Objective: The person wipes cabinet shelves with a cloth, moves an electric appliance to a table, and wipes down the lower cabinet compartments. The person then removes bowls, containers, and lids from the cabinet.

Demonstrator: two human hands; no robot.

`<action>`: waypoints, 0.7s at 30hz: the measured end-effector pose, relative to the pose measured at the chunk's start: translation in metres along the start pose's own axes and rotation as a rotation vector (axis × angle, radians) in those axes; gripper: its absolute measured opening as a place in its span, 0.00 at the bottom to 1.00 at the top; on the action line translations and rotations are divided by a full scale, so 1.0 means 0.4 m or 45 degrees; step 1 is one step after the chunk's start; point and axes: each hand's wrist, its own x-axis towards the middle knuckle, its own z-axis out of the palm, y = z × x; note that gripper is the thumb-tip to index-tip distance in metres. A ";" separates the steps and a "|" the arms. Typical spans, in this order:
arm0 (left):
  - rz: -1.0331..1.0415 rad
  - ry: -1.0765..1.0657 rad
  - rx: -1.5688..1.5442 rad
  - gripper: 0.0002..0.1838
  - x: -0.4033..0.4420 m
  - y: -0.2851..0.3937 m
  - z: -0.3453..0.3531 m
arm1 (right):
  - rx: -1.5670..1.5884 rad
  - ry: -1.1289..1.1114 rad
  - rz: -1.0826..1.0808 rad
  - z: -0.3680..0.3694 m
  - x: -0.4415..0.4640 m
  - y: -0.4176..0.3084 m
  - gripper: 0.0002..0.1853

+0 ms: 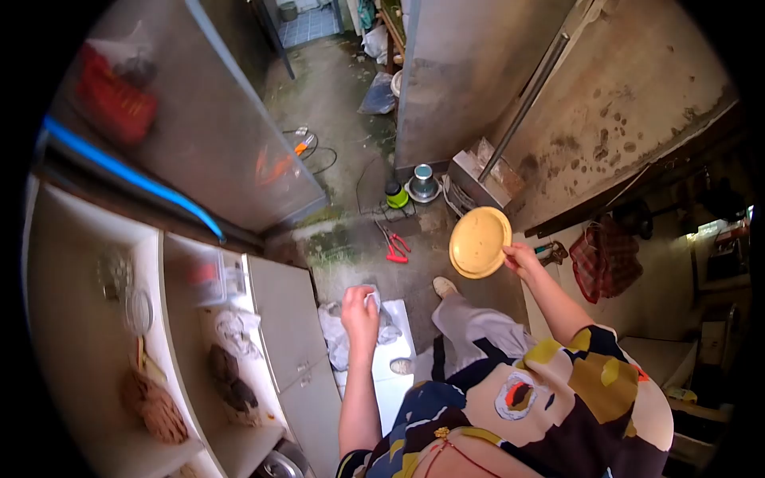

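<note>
My right hand [522,260] grips the edge of a round yellow plate or lid [480,243], tilted in the air over the floor. My left hand [360,315] has its fingers curled at a thin, pale grey plastic bag [336,338]; a bit of the film shows by the fingertips. The bag hangs around the hand, above a white board-like surface [394,350]. Whether anything is inside the bag, I cannot make out. Red-handled pliers [394,243] lie on the floor ahead, between the two hands.
To the left stands an open-shelved cabinet [163,319] with closed doors [279,319]. Ahead, a green-and-black item [396,195] and a metal pot [423,183] sit near the doorway. A dustpan-like metal box [482,183] leans at the wall. Orange-handled cable [303,145] lies beyond.
</note>
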 end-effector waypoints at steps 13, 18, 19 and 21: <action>0.588 -0.369 -0.068 0.15 0.595 0.323 0.497 | 0.341 0.255 -0.082 -0.244 0.092 -0.120 0.01; 0.743 -0.506 -0.057 0.25 0.739 0.475 0.682 | 0.504 0.313 -0.084 -0.285 0.092 -0.112 0.03; 0.751 -0.519 -0.042 0.26 0.759 0.497 0.722 | 0.555 0.299 -0.089 -0.293 0.085 -0.111 0.03; 0.716 -0.562 -0.072 0.30 0.785 0.527 0.781 | 0.579 0.240 -0.100 -0.314 0.079 -0.097 0.05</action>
